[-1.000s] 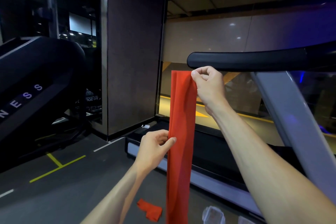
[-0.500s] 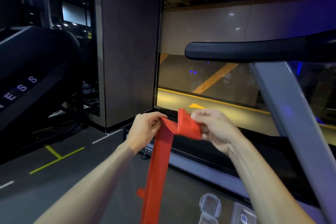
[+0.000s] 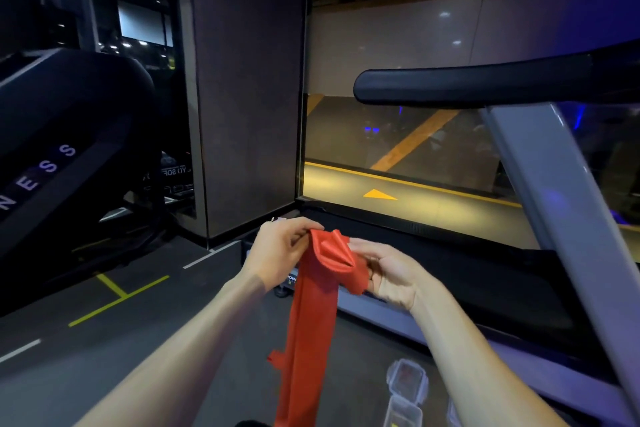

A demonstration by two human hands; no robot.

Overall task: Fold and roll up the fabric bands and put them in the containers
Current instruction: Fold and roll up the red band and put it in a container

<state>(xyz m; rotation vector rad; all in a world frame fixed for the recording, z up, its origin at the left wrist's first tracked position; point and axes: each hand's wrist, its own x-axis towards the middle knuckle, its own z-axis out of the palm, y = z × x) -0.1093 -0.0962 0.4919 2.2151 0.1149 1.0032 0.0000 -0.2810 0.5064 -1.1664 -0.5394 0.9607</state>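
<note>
A long red fabric band (image 3: 310, 315) hangs from my two hands down past the bottom edge of the view. Its top end is turned over into a small loose roll between my hands. My left hand (image 3: 277, 253) pinches the band's left edge at the top. My right hand (image 3: 391, 274) cups the rolled end from the right, fingers curled around it. A clear plastic container (image 3: 407, 376) stands on the floor at the lower right, with something red inside. A second clear container (image 3: 403, 409) sits just below it. Another red piece (image 3: 275, 357) peeks out behind the hanging band.
A treadmill (image 3: 485, 288) with a black handrail (image 3: 485, 85) and grey upright (image 3: 561, 204) fills the right side. A dark pillar (image 3: 246, 87) stands ahead, a black exercise machine (image 3: 62, 149) at left. Grey floor with yellow and white lines (image 3: 117, 298) lies lower left.
My right hand came down from the handrail height with the band's top end and met my left hand; the end is now folded over and partly rolled between both hands.
</note>
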